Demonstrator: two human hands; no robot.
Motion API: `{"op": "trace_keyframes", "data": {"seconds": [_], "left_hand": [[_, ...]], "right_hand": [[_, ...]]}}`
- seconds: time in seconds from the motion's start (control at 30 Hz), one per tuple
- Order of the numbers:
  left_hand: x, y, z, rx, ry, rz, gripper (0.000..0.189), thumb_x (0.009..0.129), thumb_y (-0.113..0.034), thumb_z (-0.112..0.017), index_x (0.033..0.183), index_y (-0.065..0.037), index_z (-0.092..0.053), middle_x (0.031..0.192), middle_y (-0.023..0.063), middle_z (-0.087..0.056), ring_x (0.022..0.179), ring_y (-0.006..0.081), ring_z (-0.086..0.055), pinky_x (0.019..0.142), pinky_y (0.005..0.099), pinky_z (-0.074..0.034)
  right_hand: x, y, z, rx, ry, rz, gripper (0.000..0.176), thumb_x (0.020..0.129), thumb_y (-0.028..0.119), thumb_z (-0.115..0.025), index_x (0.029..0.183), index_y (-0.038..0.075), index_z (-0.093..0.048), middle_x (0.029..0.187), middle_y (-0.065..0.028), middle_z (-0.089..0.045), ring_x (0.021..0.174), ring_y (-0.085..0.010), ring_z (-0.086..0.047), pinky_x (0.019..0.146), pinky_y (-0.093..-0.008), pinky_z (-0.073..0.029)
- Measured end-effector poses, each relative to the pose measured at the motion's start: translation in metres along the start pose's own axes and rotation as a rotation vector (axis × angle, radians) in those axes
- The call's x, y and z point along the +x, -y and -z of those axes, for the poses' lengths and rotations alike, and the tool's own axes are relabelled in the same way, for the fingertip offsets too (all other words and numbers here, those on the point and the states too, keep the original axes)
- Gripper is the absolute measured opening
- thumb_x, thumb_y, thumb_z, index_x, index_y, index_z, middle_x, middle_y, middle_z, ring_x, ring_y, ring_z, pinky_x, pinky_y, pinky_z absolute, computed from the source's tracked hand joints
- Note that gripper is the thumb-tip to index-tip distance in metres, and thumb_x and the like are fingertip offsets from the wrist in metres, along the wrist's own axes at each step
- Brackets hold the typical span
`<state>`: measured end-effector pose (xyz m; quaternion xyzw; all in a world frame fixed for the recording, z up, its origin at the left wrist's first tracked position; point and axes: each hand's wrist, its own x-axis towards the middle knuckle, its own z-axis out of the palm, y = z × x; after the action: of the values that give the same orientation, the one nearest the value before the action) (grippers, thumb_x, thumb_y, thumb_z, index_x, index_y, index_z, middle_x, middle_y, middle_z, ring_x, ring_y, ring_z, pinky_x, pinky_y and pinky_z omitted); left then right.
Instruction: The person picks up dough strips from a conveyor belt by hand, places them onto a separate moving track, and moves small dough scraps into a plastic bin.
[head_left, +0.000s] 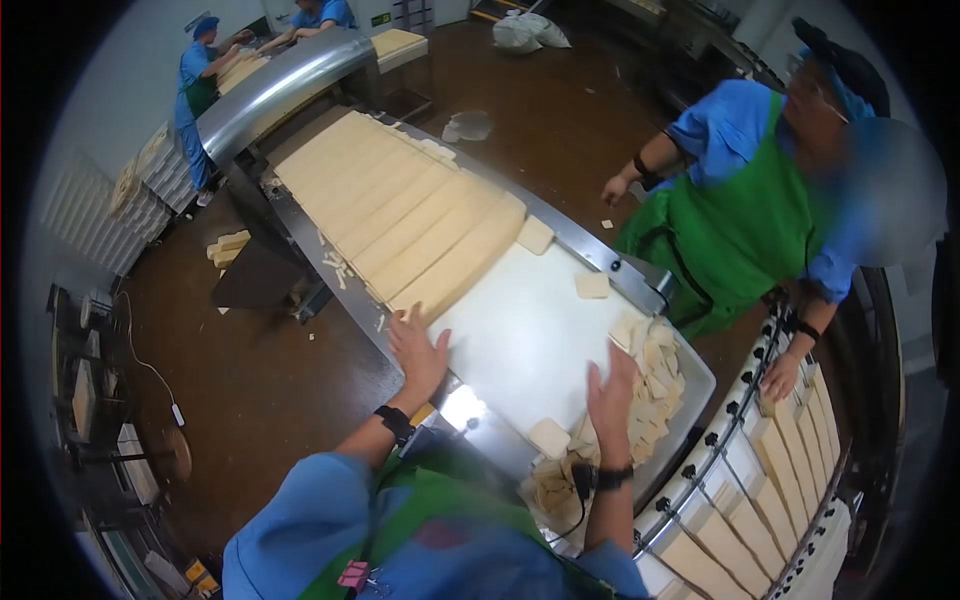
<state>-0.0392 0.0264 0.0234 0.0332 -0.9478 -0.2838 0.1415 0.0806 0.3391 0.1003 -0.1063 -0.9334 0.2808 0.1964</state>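
My left hand (418, 352) reaches over the left side of the white conveyor belt (530, 340), its fingers apart and the tips right at the near end of the front strip. That strip belongs to a wide row of pale cream, flat strips (400, 205) lying side by side on the belt. Fingers stretched upward, my right hand (611, 392) is over the belt's right part, beside a tray (703, 385) heaped with loose cream pieces (650, 390). Single square pieces lie near the belt's edge, one of them (549, 438) left of my right wrist.
A co-worker in a green apron (735, 235) stands at the right, a hand on a second conveyor (715, 500) carrying cream strips. A curved metal hood (290, 90) spans the belt's far end, with two more people beyond. Stacked white trays (165, 170) stand at left.
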Motion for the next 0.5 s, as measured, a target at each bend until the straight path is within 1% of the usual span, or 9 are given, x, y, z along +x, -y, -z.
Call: {"op": "trace_keyframes", "data": {"seconds": [0.03,0.1,0.13,0.2,0.23,0.3,0.4,0.43,0.5], "left_hand": [[0.011,0.016,0.002,0.001,-0.006,0.009,0.079,0.084,-0.026,-0.084,0.151,-0.005,-0.047,0.146,0.0271,-0.04,0.138,0.0466,-0.039,0.112,0.0585,-0.035],[0.032,0.042,0.001,0.015,0.069,0.055,0.08,0.082,-0.025,-0.086,0.149,-0.002,-0.048,0.141,0.0273,-0.042,0.132,0.0481,-0.046,0.109,0.0558,-0.041],[0.04,0.049,-0.001,0.015,0.063,0.063,0.08,0.082,-0.025,-0.086,0.149,-0.002,-0.048,0.141,0.0273,-0.042,0.132,0.0481,-0.046,0.109,0.0558,-0.041],[0.052,0.059,-0.005,-0.197,0.163,-0.03,0.08,0.08,-0.022,-0.086,0.148,0.0,-0.05,0.137,0.027,-0.043,0.123,0.0483,-0.055,0.103,0.0523,-0.05],[0.056,0.058,-0.004,-0.196,0.16,-0.027,0.08,0.08,-0.022,-0.086,0.148,0.0,-0.05,0.137,0.027,-0.043,0.123,0.0483,-0.055,0.103,0.0523,-0.05],[0.06,0.048,0.002,-0.191,0.219,0.05,0.08,0.079,-0.015,-0.088,0.148,0.0,-0.049,0.135,0.0287,-0.042,0.115,0.0498,-0.06,0.097,0.051,-0.056],[0.059,0.045,0.002,-0.168,0.208,0.051,0.083,0.078,-0.017,-0.088,0.149,-0.002,-0.048,0.134,0.027,-0.043,0.113,0.0495,-0.062,0.095,0.0516,-0.057],[0.06,0.043,0.002,-0.17,0.222,0.069,0.084,0.078,-0.017,-0.088,0.15,-0.002,-0.047,0.134,0.0267,-0.043,0.114,0.0495,-0.062,0.095,0.0518,-0.057],[0.065,0.037,0.005,-0.166,0.248,0.13,0.085,0.077,-0.019,-0.089,0.149,-0.003,-0.047,0.135,0.0258,-0.043,0.116,0.0482,-0.062,0.095,0.0518,-0.057]], "right_hand": [[0.035,0.008,-0.031,0.058,0.052,0.099,0.054,0.097,0.013,-0.071,0.145,-0.006,-0.056,0.139,-0.0284,-0.059,0.129,-0.0451,-0.052,0.115,-0.0516,-0.04],[0.101,0.028,-0.09,0.093,0.139,0.201,0.052,0.098,0.015,-0.071,0.143,-0.006,-0.057,0.135,-0.0264,-0.062,0.127,-0.044,-0.054,0.113,-0.0496,-0.042],[0.131,0.034,-0.12,0.107,0.149,0.234,0.052,0.097,0.016,-0.071,0.143,-0.006,-0.057,0.133,-0.0265,-0.062,0.125,-0.0442,-0.054,0.112,-0.051,-0.042],[0.182,0.036,-0.176,0.124,0.161,0.271,0.053,0.097,0.016,-0.072,0.143,-0.005,-0.058,0.132,-0.0266,-0.062,0.123,-0.0444,-0.054,0.111,-0.0523,-0.043],[0.204,0.034,-0.202,0.055,0.157,0.269,0.053,0.095,0.017,-0.073,0.141,-0.005,-0.058,0.13,-0.0251,-0.061,0.122,-0.0434,-0.054,0.109,-0.0518,-0.044],[0.235,0.039,-0.231,-0.013,0.156,0.273,0.054,0.093,0.018,-0.074,0.14,-0.005,-0.059,0.128,-0.0235,-0.06,0.121,-0.0425,-0.053,0.107,-0.0514,-0.045],[0.26,0.045,-0.257,-0.247,0.218,0.165,0.049,0.09,0.034,-0.076,0.125,0.001,-0.066,0.131,-0.0226,-0.058,0.128,-0.042,-0.052,0.104,-0.0559,-0.046],[0.266,0.045,-0.263,-0.244,0.222,0.175,0.049,0.09,0.034,-0.076,0.125,0.001,-0.066,0.131,-0.0226,-0.058,0.128,-0.042,-0.052,0.104,-0.0559,-0.046],[0.278,0.051,-0.27,-0.399,0.202,0.018,0.05,0.091,0.038,-0.075,0.125,0.002,-0.067,0.128,-0.0192,-0.058,0.127,-0.0391,-0.052,0.104,-0.0575,-0.045]]}}
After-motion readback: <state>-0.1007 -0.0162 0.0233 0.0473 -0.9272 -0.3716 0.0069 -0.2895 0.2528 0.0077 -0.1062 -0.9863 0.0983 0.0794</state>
